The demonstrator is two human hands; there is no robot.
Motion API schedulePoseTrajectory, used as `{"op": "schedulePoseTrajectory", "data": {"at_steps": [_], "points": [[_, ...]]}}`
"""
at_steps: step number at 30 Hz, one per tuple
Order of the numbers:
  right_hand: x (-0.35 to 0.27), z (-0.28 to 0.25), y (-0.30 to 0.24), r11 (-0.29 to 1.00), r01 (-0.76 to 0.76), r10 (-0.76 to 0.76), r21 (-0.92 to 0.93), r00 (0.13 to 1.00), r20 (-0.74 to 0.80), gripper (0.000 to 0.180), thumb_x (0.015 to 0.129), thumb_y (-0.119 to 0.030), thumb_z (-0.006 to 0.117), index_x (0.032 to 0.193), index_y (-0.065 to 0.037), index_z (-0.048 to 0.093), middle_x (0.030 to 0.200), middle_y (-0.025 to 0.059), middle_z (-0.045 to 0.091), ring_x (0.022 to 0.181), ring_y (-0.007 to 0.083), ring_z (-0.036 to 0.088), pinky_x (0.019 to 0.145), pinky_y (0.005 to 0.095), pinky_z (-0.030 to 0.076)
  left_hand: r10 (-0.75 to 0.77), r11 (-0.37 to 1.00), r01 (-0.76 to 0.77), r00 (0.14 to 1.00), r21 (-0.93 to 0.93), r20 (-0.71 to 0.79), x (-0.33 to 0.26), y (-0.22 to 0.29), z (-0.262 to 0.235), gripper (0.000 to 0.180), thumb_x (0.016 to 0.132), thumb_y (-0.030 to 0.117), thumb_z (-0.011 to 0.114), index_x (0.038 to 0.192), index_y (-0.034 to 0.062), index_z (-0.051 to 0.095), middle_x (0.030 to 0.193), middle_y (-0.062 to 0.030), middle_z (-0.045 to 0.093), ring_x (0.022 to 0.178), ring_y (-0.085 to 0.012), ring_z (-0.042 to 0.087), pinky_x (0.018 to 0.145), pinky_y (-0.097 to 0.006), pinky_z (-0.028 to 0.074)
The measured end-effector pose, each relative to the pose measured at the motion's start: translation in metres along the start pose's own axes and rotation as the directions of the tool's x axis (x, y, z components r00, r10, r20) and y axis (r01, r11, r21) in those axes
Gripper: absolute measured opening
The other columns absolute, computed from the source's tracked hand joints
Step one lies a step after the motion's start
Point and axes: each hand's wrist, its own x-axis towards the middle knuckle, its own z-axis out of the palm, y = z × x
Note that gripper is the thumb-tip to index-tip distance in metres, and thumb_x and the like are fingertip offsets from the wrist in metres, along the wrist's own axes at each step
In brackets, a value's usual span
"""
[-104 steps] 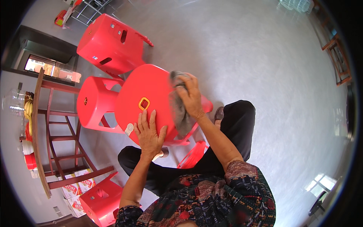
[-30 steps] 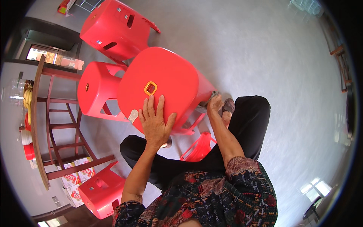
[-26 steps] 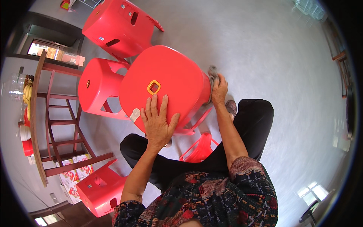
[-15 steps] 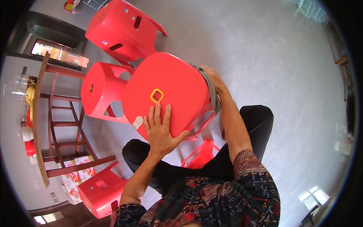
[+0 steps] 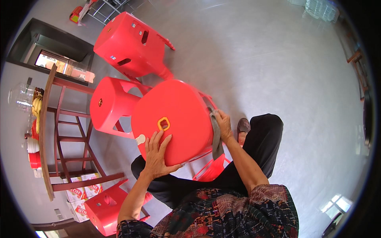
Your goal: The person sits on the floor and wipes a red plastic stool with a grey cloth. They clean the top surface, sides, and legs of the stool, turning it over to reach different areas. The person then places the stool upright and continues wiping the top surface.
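Observation:
A red plastic stool [image 5: 182, 107] with a yellow-rimmed square hole in its seat stands between my knees. Flat on the seat's near left part lies my left hand [image 5: 158, 154], fingers spread and fingertips just below the hole. My right hand [image 5: 223, 125] grips a grey-green cloth [image 5: 216, 137] against the stool's right side, and the cloth hangs down below my fingers. A pale round sticker [image 5: 140, 139] shows at the seat's left edge, beside my left hand. The stool's far legs are partly hidden under the seat.
More red stools stand to the left: a small one [image 5: 109, 104], a large one [image 5: 129, 47] behind it, another [image 5: 106, 206] at the lower left. A wooden table [image 5: 49, 131] bears bananas [image 5: 37, 105]. Printed cartons [image 5: 85, 188] sit below. Clear bottles [image 5: 320, 10] stand far right.
The stool sits lower in view, as do the things around it. My right hand and the cloth have moved down along the stool's right side. My left hand has stayed on the seat.

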Motion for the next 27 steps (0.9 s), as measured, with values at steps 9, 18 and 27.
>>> {"op": "schedulePoseTrajectory", "data": {"at_steps": [9, 18, 27], "points": [[-0.020, 0.023, -0.056, 0.873, 0.418, -0.423, -0.252, 0.905, 0.034, 0.020, 0.086, -0.009, 0.059, 0.104, -0.002, 0.061, 0.108, 0.0106, 0.058, 0.104, 0.0244, 0.054, 0.091, 0.0351, 0.041, -0.066, 0.995, 0.066, 0.998, 0.080, 0.002, 0.032, 0.044, 0.021, 0.100, 0.075, 0.064, 0.062, 0.150, 0.0089, 0.025, 0.152, -0.0290, 0.012, 0.142, -0.0435, 0.010, 0.112, -0.057, 0.007], [0.082, 0.091, -0.088, 0.687, 0.712, -0.651, -0.146, 0.693, 0.310, 0.021, 0.080, -0.012, 0.064, 0.099, -0.004, 0.062, 0.112, 0.0107, 0.058, 0.108, 0.0307, 0.053, 0.094, 0.0416, 0.041, -0.061, 0.997, 0.057, 0.995, 0.050, 0.080, 0.036, 0.039, 0.020, 0.112, 0.068, 0.077, 0.058, 0.149, 0.0064, 0.026, 0.150, -0.0348, 0.009, 0.140, -0.0496, 0.009, 0.110, -0.062, 0.008], [0.179, 0.094, 0.001, 0.948, 0.297, -0.149, -0.114, 0.733, 0.664, 0.022, 0.092, -0.017, 0.049, 0.104, -0.006, 0.064, 0.108, 0.0121, 0.061, 0.106, 0.0278, 0.056, 0.094, 0.0354, 0.042, -0.075, 0.997, 0.074, 0.992, 0.008, 0.100, 0.036, 0.035, 0.018, 0.112, 0.066, 0.079, 0.059, 0.146, 0.0056, 0.029, 0.149, -0.0352, 0.011, 0.139, -0.0518, 0.013, 0.107, -0.066, 0.012]]}}
